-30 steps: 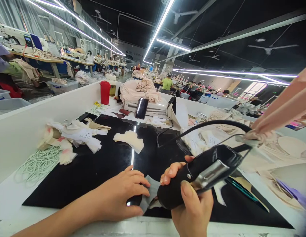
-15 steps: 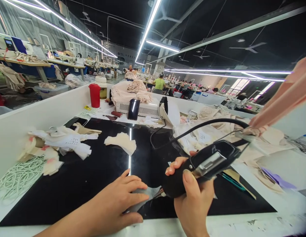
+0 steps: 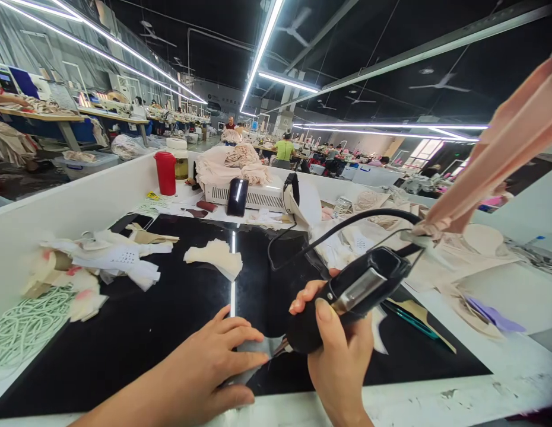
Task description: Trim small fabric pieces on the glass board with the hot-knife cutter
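Observation:
My right hand [image 3: 340, 350] is wrapped round a black corded electric cutter [image 3: 318, 317], thumb along its top beside a metal lever. The cutter's narrow metal tip [image 3: 281, 347] points left and meets the right edge of a thin grey translucent piece [image 3: 249, 359]. My left hand [image 3: 213, 359] rests on that piece with fingers stretched out, fingertips close to the tip. Most of the piece is hidden beneath the hand. Both are over a glossy black mat [image 3: 120, 356]. A pink fabric strip [image 3: 481, 172] tied at the cutter's rear end runs upward, and a black cable [image 3: 347, 222] arches away from it.
Cream cut pieces [image 3: 216, 258] lie mid-mat. White scraps [image 3: 118, 255] and green cord [image 3: 29, 323] are at left. Teal tweezers [image 3: 414, 323] lie right. Behind stand a phone [image 3: 237, 197], a red cup [image 3: 164, 173] and fabric [image 3: 234, 165]. White side walls edge the table.
My right hand has brought the cutter left, so its tip is now at the grey piece's edge near my left fingers. The left hand stays nearly in place; the view has shifted slightly.

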`<control>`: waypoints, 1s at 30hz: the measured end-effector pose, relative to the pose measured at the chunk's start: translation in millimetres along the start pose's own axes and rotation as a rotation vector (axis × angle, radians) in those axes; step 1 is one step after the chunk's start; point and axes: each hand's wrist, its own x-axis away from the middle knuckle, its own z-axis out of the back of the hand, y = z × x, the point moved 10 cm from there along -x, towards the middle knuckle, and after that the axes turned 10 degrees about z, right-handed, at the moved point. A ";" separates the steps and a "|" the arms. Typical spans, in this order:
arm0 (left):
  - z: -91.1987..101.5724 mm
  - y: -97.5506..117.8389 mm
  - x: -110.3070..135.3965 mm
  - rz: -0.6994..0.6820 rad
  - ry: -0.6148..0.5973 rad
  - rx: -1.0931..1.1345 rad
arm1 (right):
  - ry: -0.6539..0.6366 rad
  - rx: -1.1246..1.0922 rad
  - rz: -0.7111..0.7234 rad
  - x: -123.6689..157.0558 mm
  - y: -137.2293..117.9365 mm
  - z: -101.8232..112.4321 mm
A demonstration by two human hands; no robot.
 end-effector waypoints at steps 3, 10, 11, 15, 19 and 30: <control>-0.9 -0.9 -0.4 0.021 -0.026 -0.003 | 0.015 -0.009 0.005 -3.9 -1.0 2.7; -4.1 -3.9 -0.2 0.031 -0.062 -0.016 | 0.109 0.001 0.030 -11.4 -2.5 18.3; -3.9 -3.6 -0.2 0.027 -0.060 -0.009 | 0.100 0.001 0.033 -11.4 -1.7 18.1; -3.6 -2.5 -0.9 0.035 -0.067 -0.001 | 0.069 0.003 0.059 -10.7 -0.2 17.9; -2.4 -2.3 -0.6 0.054 -0.075 -0.020 | 0.044 0.029 0.070 -11.0 -0.3 16.1; 4.7 -12.9 1.1 0.074 0.053 0.006 | 0.044 0.040 0.058 -16.5 -2.4 22.0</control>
